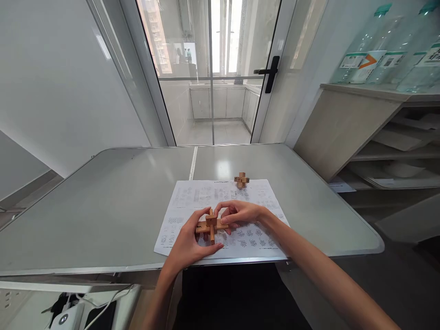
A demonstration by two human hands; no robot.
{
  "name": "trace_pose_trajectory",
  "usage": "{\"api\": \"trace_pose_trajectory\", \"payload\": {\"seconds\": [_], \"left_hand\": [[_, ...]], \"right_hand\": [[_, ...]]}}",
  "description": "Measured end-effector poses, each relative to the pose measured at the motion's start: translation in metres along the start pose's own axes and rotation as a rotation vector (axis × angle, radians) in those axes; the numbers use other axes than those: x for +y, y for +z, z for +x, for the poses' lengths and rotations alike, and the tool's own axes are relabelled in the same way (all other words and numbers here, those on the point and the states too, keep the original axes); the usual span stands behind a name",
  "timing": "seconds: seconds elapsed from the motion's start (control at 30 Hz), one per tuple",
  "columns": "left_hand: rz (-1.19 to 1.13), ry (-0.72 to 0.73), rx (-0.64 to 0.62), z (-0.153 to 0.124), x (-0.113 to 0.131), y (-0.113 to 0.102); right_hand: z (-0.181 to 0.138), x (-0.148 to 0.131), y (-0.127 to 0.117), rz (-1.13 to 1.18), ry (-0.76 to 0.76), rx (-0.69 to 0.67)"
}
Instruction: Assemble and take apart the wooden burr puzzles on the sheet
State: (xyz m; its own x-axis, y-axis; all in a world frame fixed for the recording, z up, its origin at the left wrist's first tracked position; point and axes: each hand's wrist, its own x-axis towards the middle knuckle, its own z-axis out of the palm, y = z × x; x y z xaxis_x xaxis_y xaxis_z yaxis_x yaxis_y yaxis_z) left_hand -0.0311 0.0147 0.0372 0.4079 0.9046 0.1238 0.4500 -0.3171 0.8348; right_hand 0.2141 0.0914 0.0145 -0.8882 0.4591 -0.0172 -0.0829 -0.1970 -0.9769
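A wooden burr puzzle (211, 222) of crossing bars is held over a printed instruction sheet (185, 197) near the table's front edge. My left hand (190, 238) curls around its left side, with the thumb by the lower end of the upright bar. From the right, my right hand (237, 213) pinches the end of the horizontal bar, its index finger at the top of the puzzle. A second, smaller wooden burr puzzle (242, 180) rests at the sheet's far edge, apart from both hands.
The grey table (85, 211) extends to both sides. Beyond it stands a glass door (185, 110) with a black handle (271, 73). Large plastic bottles (357, 59) top a shelf unit (357, 123) at right. A white device with cables (67, 318) lies below left.
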Motion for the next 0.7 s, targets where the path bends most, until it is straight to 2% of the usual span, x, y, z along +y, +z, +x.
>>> {"api": "trace_pose_trajectory", "payload": {"seconds": [0.3, 0.5, 0.7], "left_hand": [[-0.006, -0.048, 0.071, 0.0008, -0.0029, 0.0013], [-0.024, -0.032, 0.037, 0.0018, -0.0044, 0.0000], [-0.056, 0.002, -0.004, 0.0010, -0.0063, 0.0010]], "right_hand": [[0.0026, -0.0026, 0.0033, -0.062, -0.011, 0.065], [0.0029, 0.0015, 0.0025, -0.064, -0.045, 0.106], [0.0040, 0.0012, 0.0032, -0.088, -0.040, 0.082]]}}
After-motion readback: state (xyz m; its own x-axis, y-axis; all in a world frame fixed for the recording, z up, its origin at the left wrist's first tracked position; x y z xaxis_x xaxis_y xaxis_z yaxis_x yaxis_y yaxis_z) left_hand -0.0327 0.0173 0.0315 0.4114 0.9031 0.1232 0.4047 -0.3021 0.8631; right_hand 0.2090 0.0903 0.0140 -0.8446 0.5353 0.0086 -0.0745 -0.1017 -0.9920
